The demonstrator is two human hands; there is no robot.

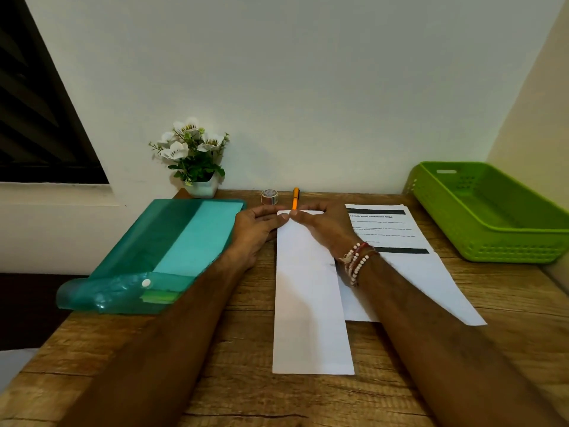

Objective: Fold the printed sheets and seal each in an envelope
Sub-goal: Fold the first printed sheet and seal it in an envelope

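The folded sheet (pixel 311 303) lies on the table (pixel 246 349), overlapping the printed sheets (pixel 400 235). My left hand (pixel 261 229) presses its far corner, grip flat; my right hand (pixel 323 226) apparently pinches its far edge.

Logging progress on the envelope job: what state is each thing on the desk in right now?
folded sheet: folded lengthwise, flat, no envelope yet.
printed sheets: unfolded, print up, edge under folded sheet.
left hand: fingers straight, touching folded sheet's far end.
right hand: on that end, grip unclear.
folder: lying flat.
basket: empty.
pen: lying flat.
tape: untouched.
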